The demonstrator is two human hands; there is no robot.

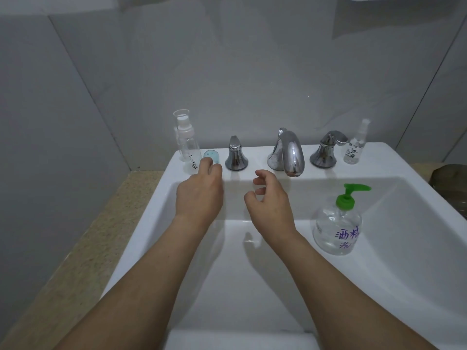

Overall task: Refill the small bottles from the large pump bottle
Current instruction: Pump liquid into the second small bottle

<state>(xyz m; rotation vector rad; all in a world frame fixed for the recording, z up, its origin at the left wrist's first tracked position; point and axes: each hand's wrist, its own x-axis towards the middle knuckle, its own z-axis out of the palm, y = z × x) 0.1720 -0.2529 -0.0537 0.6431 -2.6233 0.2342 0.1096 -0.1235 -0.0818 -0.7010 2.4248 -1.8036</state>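
Green plastic marks the pump head and collar of the large clear round pump bottle point(337, 227), which stands inside the white ceramic sink point(394, 162) against the basin's right slope. The bottle holds clear liquid, bears purple handwritten characters on its front, and its nozzle points to the right.

On the sink's back ledge, at the left corner, stands a small clear spray bottle point(186, 145) with a white sprayer under a transparent cap and dark handwriting down its lower body; it looks nearly empty. Just beside it, toward the middle, lies a small translucent blue-green round cap point(211, 155). At the ledge's right corner stands a second small clear spray bottle point(355, 147) with a handwritten label, well apart from the first.

Between the two bottles sit a left chrome tap handle point(236, 154), a chrome curved spout point(288, 152) and a right chrome tap handle point(327, 150).

The left hand point(199, 195) reaches over the basin's back edge with its fingers curled loosely downward, the fingertips point(206, 163) at the blue-green cap; whether they grip it I cannot tell. The right hand point(269, 200) hovers above the basin near the spout, fingers apart and loosely curled, holding nothing.

A speckled beige countertop point(83, 248) runs along the sink's left side, and grey wall tiles point(227, 72) rise behind it.
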